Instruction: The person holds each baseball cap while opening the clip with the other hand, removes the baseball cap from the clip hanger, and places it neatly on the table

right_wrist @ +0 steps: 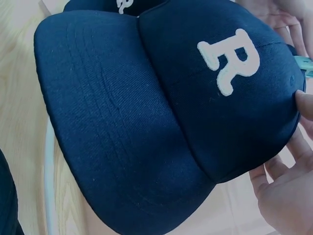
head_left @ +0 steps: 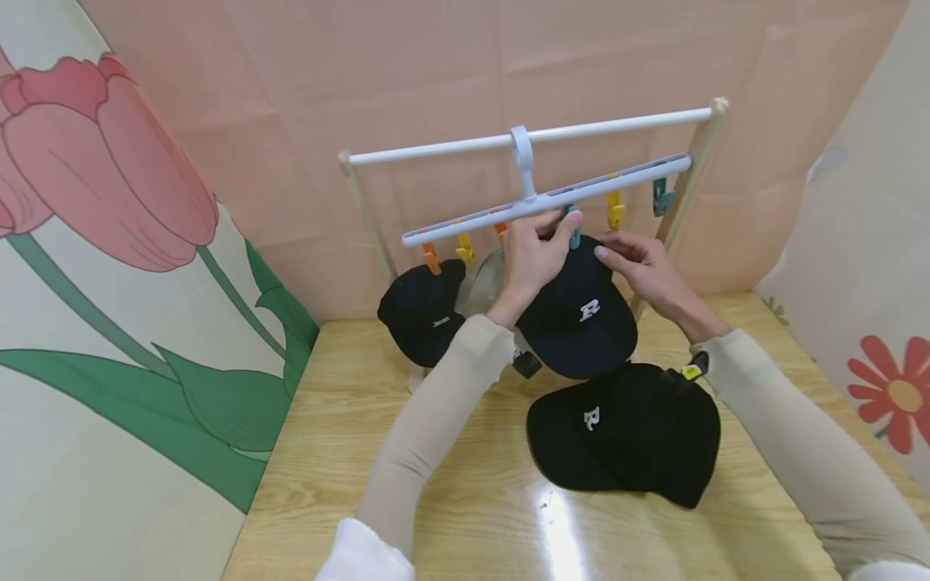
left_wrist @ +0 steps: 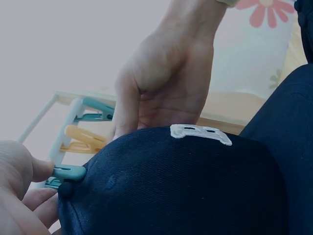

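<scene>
A navy baseball cap [head_left: 581, 311] with a white letter R hangs brim down below a pale blue clip hanger [head_left: 483, 219]. My left hand [head_left: 536, 254] pinches a teal clip [left_wrist: 68, 172] at the cap's crown, thumb on one side and fingers on the other. With my right hand [right_wrist: 288, 191] I hold the crown's edge, thumb in front and fingers behind it. The clip appears to bite the cap's top in the left wrist view. Another black cap [head_left: 632, 428] with the same letter lies on the table below.
A black cap [head_left: 421, 311] and a grey cap [head_left: 485, 284], partly hidden behind my left arm, hang at the left. Yellow [head_left: 615, 211] and teal clips [head_left: 661, 198] hang at the right. A white rod [head_left: 436, 151] on wooden posts carries the hanger above the wood-grain table [head_left: 327, 452].
</scene>
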Demonstrator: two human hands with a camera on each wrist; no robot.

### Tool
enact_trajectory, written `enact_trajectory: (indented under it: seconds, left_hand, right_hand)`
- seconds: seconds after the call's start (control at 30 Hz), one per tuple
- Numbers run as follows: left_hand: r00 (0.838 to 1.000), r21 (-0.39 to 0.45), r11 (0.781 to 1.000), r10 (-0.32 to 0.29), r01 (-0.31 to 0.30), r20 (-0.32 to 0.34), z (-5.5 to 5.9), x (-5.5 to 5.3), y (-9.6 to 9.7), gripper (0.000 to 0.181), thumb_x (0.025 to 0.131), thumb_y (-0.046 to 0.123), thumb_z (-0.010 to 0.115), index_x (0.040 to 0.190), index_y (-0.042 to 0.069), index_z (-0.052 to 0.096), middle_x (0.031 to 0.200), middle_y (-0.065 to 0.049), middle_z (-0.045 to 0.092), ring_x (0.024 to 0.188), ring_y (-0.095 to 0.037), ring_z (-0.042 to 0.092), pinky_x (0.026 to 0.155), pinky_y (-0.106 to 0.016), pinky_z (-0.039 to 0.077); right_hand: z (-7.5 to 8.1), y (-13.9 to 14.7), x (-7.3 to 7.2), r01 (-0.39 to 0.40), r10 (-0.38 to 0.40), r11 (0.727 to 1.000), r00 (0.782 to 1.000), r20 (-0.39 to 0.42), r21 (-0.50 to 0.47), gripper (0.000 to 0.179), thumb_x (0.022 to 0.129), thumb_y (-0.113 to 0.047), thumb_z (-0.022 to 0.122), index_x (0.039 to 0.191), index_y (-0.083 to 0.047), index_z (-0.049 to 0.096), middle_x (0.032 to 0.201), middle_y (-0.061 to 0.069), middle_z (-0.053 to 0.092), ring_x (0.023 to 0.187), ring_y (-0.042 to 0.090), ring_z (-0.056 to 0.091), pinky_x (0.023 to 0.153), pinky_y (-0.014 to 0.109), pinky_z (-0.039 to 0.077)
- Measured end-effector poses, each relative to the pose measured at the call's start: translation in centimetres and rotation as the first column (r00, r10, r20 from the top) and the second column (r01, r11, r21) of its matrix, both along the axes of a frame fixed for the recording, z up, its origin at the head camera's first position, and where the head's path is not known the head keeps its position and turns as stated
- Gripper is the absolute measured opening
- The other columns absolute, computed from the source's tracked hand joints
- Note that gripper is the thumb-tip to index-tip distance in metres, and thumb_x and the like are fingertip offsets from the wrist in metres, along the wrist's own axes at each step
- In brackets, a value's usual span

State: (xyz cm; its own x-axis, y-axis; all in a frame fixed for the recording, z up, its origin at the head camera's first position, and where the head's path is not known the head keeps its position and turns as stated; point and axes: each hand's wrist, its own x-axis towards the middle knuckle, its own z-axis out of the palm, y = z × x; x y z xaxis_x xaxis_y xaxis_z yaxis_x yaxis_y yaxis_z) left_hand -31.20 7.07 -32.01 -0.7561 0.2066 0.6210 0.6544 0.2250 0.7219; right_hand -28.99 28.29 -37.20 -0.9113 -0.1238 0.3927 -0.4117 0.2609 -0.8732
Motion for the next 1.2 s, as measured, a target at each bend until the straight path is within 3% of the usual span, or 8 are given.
enact_trajectory:
  seconds: [0.47,0.87,1.2]
  left_hand:
    - [0.999,-0.011,0.999,0.042,-0.042,-0.013,0.0,-0.3,0.3,0.024,0.102,0.027,0.076,0.116,0.010,0.084,0.100,-0.006,0.084,0.095,-0.010,0.080,0.083,-0.012,0.055]
    - [0.996,0.035,0.996,0.084,-0.084,0.005,0.2,-0.3,0.9,0.016,0.100,0.024,0.078,0.099,0.011,0.088,0.088,-0.004,0.083,0.081,-0.009,0.078,0.071,-0.014,0.053]
    - [0.994,0.045,0.993,0.105,-0.106,0.014,0.2,-0.3,1.1,0.015,0.100,0.023,0.078,0.103,0.011,0.087,0.089,-0.005,0.083,0.081,-0.012,0.080,0.070,-0.012,0.053]
  right_hand:
    - [0.3,-0.2,0.4,-0.006,0.005,0.999,1.000,-0.019,-0.036,0.023,0.109,-0.013,0.063,0.126,-0.001,0.072,0.103,-0.017,0.077,0.092,0.005,0.069,0.087,0.016,0.055]
    - [0.1,-0.1,0.6,0.028,-0.029,0.999,0.999,-0.029,-0.035,0.021,0.108,-0.011,0.064,0.121,0.002,0.072,0.097,-0.018,0.076,0.087,0.005,0.067,0.082,0.016,0.055]
    - [-0.2,0.0,0.8,0.009,-0.010,1.000,0.999,-0.052,-0.020,0.020,0.108,-0.010,0.063,0.120,0.003,0.073,0.100,-0.017,0.075,0.088,0.005,0.067,0.081,0.016,0.056]
